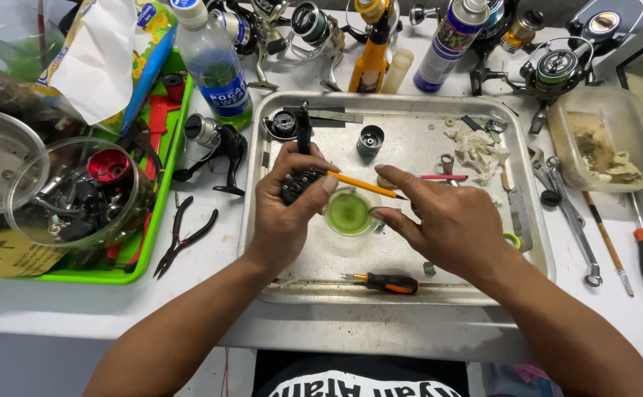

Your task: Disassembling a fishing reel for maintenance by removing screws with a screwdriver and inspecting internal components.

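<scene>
Metal tray (535,242): cup (349,213) of green grease

Dull scratched metal tray (402,283), glossy clear plastic cup (349,213) of green grease, matt black reel part (297,184).

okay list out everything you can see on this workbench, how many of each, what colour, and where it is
metal tray: one, silver, centre of the bench
reel part: one, black, in the left hand
brush: one, orange handle, in the right hand
small tub: one, clear with green contents, in the tray under the hands
screwdriver: one, black and orange, near edge of the tray
pliers: one, black, left of the tray
bottle: one, clear with blue label, behind the tray's left corner
spray can: one, far edge
spanners: two, silver, right of the tray
green tray: one, far left, holding a glass bowl
left hand: holds the reel part
right hand: pinches the brush
</scene>
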